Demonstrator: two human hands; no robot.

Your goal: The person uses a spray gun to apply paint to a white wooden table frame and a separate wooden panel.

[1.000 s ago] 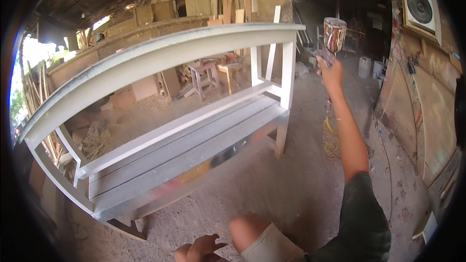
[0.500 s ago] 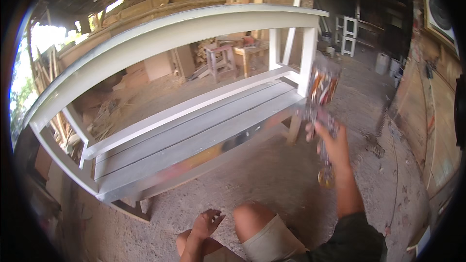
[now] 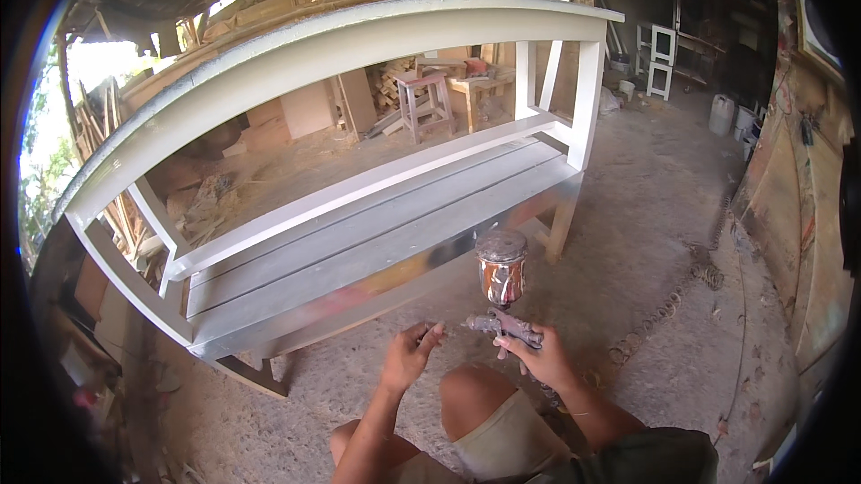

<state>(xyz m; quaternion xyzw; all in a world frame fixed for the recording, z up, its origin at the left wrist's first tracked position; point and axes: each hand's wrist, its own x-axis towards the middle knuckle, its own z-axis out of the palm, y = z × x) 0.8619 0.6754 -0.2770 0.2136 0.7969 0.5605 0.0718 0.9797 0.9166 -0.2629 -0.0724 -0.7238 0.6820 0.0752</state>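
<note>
**Spray gun in hand before a white bench**

- Right hand (image 3: 549, 360): lower centre of the frame, fingers closed around the grip of the spray gun (image 3: 502, 327). Forearm enters from the lower right.
- Spray gun: held just above the right hand, nozzle pointing toward frame left. Its cup (image 3: 500, 269) stands upright on top, round lid up, sides smeared with reddish and white paint.
- Left hand (image 3: 408, 357): just left of the gun's nozzle, fingers loosely spread and holding nothing; fingertips near the nozzle, contact cannot be told.
- Knee (image 3: 475, 399): bare, between the two forearms at bottom centre, with light shorts below it.
- Bench (image 3: 359, 233): large, white-painted, slatted seat, curved top rail arching from left edge to upper right. It fills the middle of the frame, beyond the hands and apart from them.
- Floor (image 3: 646, 242): dusty, grey, with wood shavings at right.
- Stool (image 3: 423, 100): small, upper centre, seen through the bench back.
- Wood offcuts (image 3: 296, 116): stacked in upper left background.
</note>
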